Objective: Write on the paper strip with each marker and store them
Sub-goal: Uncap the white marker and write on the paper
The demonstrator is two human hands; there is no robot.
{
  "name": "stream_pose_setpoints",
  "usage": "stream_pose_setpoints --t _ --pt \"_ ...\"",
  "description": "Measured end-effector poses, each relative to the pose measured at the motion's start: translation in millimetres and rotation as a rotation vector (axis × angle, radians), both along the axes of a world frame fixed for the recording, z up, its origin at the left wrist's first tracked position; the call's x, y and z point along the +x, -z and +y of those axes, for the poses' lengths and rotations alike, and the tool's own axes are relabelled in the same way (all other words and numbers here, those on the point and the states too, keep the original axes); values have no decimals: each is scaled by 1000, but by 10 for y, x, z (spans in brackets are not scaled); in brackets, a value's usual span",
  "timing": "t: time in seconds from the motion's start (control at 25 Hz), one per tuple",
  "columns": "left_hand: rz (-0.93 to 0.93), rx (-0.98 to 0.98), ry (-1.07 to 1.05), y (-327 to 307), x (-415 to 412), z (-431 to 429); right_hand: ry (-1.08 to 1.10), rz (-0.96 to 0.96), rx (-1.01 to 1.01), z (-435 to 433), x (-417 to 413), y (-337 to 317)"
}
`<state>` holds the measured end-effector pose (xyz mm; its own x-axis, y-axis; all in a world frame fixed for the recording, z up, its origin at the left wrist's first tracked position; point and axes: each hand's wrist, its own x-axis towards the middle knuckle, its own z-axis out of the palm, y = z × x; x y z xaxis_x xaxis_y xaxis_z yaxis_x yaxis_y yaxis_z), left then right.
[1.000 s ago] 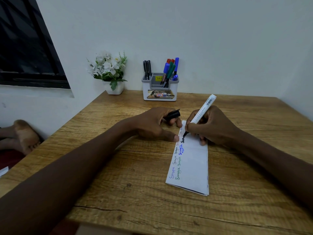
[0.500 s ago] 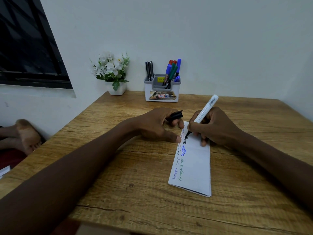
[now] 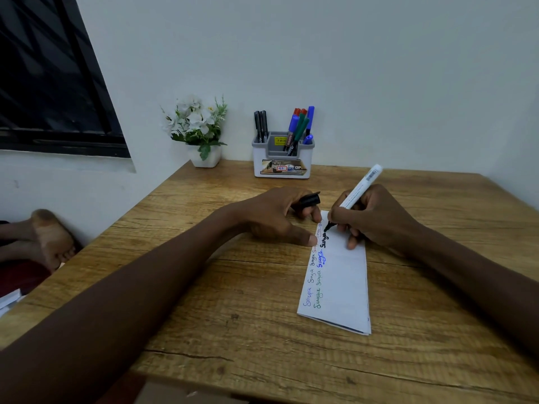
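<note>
The paper strip (image 3: 341, 275) lies on the desk (image 3: 233, 330) right in front of the person, its long axis running away from them and leaning slightly to their left at the far end. Both hands sit at that far end. The right hand (image 3: 370, 217) is closed in a writing grip around a white-barrelled black marker (image 3: 354, 195), whose tip is down on the paper at the end of a bold black word; the barrel slants up and away to the right. The left hand (image 3: 280, 217) rests beside the strip's left edge, thumb touching the paper to pin it, with the fingers curled around the marker's black cap (image 3: 310, 199).

From where I stand, the next thing that matters is how close cap and tip are: the cap sits just left of the marker tip, so capping looks like a short meeting of the two hands above the strip.

The pen holder (image 3: 282, 158) stands against the wall straight beyond the hands, well apart from them, with black pens in its left slot and coloured markers in its right. Nothing lies between the hands and the holder. A white flower pot (image 3: 205, 158) stands to the holder's left, off the likely path. The right hand, holding the marker, seems best placed to reach forward.
</note>
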<state>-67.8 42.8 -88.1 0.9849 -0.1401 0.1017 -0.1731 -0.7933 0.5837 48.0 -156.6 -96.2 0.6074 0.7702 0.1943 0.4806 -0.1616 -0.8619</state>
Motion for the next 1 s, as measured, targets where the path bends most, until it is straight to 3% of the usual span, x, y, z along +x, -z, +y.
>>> stream_pose_setpoints --t 0.12,0.4,0.56,0.8,1.0 --pt "15 -4 -2 -16 -4 -15 11 25 15 -3 15 11" --pt "-63 -146 -118 58 39 -9 10 381 349 -36 88 14" --pt "-142 -82 -86 121 65 19 91 327 432 -63 122 37" --pt "-167 -119 -139 147 96 13 -8 589 534 -39 176 29" --pt "-113 -192 -152 146 93 16 35 595 545 -49 184 30"
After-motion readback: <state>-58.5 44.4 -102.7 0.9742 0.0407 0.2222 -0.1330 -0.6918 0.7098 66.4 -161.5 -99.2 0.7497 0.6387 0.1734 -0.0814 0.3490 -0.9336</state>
